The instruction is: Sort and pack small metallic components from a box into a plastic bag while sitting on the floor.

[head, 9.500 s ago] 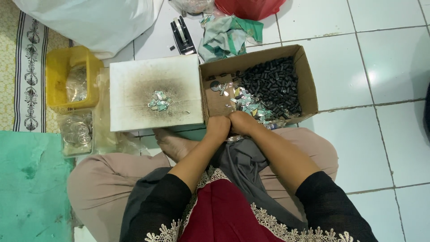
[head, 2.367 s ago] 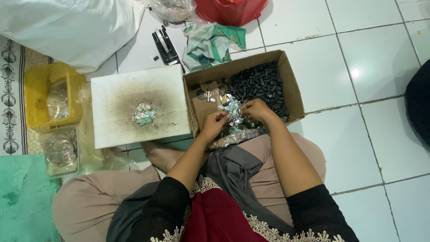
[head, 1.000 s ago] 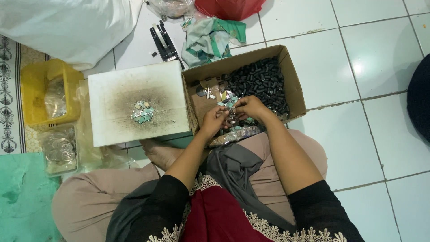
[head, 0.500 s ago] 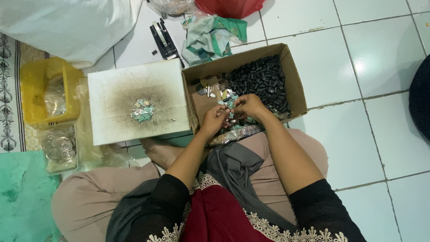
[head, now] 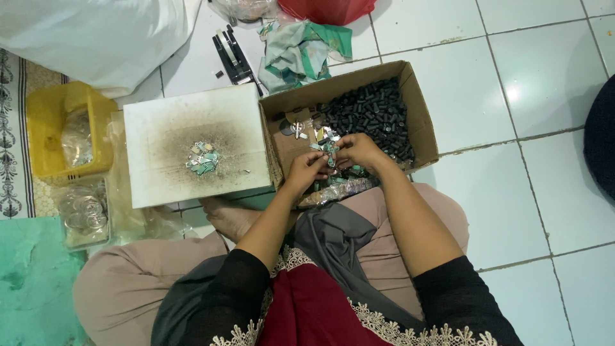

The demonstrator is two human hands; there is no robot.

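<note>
I sit cross-legged on a tiled floor. Both hands meet over an open cardboard box. My left hand and my right hand pinch a small shiny metal piece between their fingertips. Inside the box lies a heap of small dark cylindrical parts, with several silvery metal pieces on its left side. A clear bag of shiny bits rests at the box's near edge, against my lap.
Left of the box stands a white block, sooty in the middle, with a little pile of metal scraps. A yellow basket, clear bags, a black tool, crumpled cloth, a white sack and a green mat surround me.
My hands stay together over the box, working small pieces; they have shifted slightly toward the box's front middle. The view has drifted a little.
</note>
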